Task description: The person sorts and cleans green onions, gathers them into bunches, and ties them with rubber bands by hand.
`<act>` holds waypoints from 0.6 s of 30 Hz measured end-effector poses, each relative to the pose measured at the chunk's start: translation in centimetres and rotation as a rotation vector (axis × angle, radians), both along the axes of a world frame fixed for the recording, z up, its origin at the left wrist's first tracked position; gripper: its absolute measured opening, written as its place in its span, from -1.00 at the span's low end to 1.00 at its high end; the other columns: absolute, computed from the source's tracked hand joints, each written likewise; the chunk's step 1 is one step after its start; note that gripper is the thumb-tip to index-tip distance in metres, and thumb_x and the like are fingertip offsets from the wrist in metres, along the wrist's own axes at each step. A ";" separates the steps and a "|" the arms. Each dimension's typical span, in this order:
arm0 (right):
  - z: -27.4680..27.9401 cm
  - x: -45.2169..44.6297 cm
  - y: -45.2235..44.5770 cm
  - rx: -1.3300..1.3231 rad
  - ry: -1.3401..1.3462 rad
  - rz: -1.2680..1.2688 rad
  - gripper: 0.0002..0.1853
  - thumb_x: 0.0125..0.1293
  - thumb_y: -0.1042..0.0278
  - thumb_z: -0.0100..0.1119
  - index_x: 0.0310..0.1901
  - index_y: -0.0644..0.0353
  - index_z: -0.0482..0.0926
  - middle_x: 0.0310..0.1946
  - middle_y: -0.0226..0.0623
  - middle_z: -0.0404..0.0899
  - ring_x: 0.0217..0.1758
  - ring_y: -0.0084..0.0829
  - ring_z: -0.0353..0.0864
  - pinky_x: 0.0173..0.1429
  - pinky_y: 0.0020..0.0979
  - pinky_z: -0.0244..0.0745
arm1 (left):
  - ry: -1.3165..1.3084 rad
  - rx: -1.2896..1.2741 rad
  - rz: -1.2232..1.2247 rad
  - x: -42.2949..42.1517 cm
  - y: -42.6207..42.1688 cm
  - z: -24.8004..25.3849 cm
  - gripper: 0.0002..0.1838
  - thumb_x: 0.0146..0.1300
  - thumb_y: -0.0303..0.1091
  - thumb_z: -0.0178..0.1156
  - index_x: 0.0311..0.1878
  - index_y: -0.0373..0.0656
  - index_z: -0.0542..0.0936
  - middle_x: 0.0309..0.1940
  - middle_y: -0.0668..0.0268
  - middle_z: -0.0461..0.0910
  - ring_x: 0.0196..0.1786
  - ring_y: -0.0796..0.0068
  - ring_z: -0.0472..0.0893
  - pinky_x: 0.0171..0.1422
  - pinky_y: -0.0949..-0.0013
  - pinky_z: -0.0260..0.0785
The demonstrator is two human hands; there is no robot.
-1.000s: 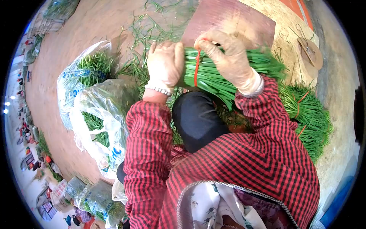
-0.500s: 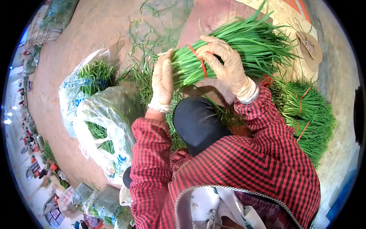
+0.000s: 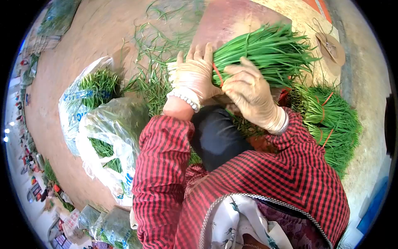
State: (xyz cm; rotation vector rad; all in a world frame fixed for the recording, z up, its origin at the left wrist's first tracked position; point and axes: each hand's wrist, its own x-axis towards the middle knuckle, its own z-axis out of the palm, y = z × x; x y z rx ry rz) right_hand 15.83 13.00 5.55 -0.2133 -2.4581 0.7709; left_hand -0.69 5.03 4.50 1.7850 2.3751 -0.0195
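Observation:
A large bundle of green stalks (image 3: 265,52) lies across the reddish board, leafy tops to the right and pale ends to the left. My gloved left hand (image 3: 194,79) is wrapped over the bundle's pale end, its fingers bent round the stalks. A red tie (image 3: 217,74) circles the bundle just right of that hand. At the tie's lower end my gloved right hand (image 3: 251,93) has its thumb and forefinger pinched together; part of the tie is at these fingertips. Its other fingers are raised and slightly blurred in front of the leaves.
Tied bundles (image 3: 331,124) are piled at the right. The reddish board (image 3: 232,20) lies beyond my hands, with a round disc (image 3: 331,49) holding string beside it. Loose stalks (image 3: 159,45) litter the floor. Plastic bags of greens (image 3: 110,137) stand at the left.
My left hand has moved from the bundle's cut end onto its top. My right hand has moved down and now pinches near the tie's lower end. The bundle, raised and tilted before, lies lower.

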 end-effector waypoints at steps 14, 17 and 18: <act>-3.0 -8.5 9.8 -0.642 -0.135 -0.069 -0.70 0.36 0.22 0.15 -0.01 0.23 0.61 -0.14 -0.34 0.66 0.02 -0.50 0.57 0.23 -0.47 0.38 | -0.112 0.015 0.103 0.9 -0.7 -0.4 0.21 -0.31 0.06 0.55 0.43 -0.20 0.15 0.06 -0.02 0.52 0.07 -0.02 0.57 0.20 0.08 0.40; -0.2 -5.2 9.6 -0.361 -0.188 0.207 -0.69 0.32 0.26 0.17 0.07 0.14 0.58 -0.05 -0.34 0.63 0.13 -0.39 0.54 0.30 -0.32 0.35 | -0.128 0.102 0.081 0.2 -0.9 -1.0 0.29 -0.32 0.06 0.55 0.48 -0.23 0.06 0.10 -0.06 0.51 0.11 -0.04 0.56 0.23 0.08 0.40; -0.3 -4.6 9.4 0.078 -0.103 0.253 -0.67 0.25 0.34 0.21 0.08 0.04 0.58 -0.01 -0.30 0.60 0.20 -0.21 0.51 0.36 -0.13 0.29 | -0.168 0.086 0.069 0.0 -0.6 -0.7 0.32 -0.33 0.06 0.56 0.49 -0.25 0.04 0.12 -0.08 0.50 0.13 -0.05 0.56 0.23 0.08 0.41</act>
